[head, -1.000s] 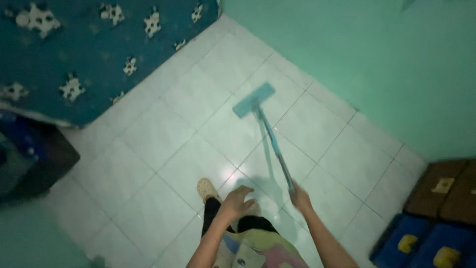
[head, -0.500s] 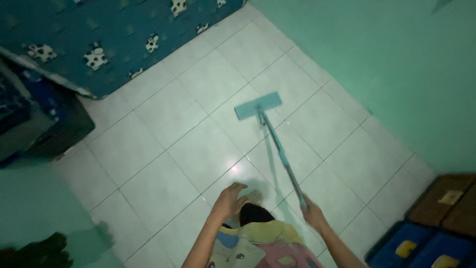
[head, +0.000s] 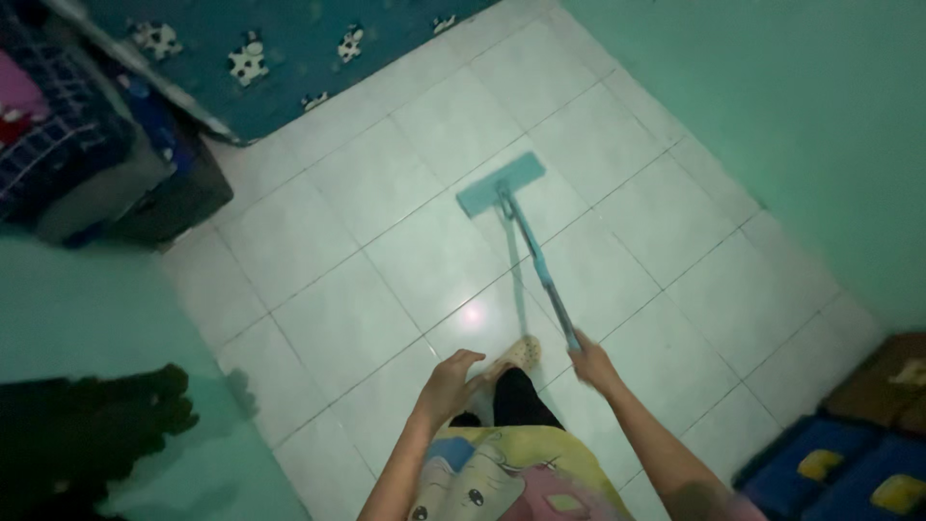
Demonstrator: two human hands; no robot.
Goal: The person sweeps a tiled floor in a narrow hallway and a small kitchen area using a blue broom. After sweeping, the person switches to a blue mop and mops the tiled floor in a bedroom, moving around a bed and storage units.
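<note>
The right hand (head: 593,367) grips the top of the mop (head: 526,241) handle, its flat blue head resting on the white tiled floor (head: 338,318) well ahead. The left hand (head: 449,386) hangs free, fingers loosely open, above a slippered foot (head: 516,355)

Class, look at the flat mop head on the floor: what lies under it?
The mop head rests flat on the pale tiled floor, across a grout line. The tile surface directly beneath it is covered. The right hand holds the mop handle.
</note>
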